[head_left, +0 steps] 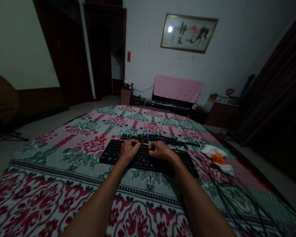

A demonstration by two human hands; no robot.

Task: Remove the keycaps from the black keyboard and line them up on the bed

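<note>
A black computer keyboard (145, 161) lies on the patterned bedspread in front of me. My left hand (130, 150) is over its left-middle part, fingers curled and thumb pointing right. Just right of it, my right hand (160, 151) is closed in a pinch above the keys. Whatever either hand pinches is too small and dark to make out. Behind the keyboard, many small black pieces that look like loose keycaps (162, 139) lie in rows on the bedspread. Both hands cover part of the keyboard's upper edge.
A white packet with orange on it (218, 159) lies to the right, beside black cables (222, 194). Past the bed (138, 117), a pink towel (177, 88) hangs over a screen-like object on a low cabinet. A dark curtain (268, 75) hangs at right.
</note>
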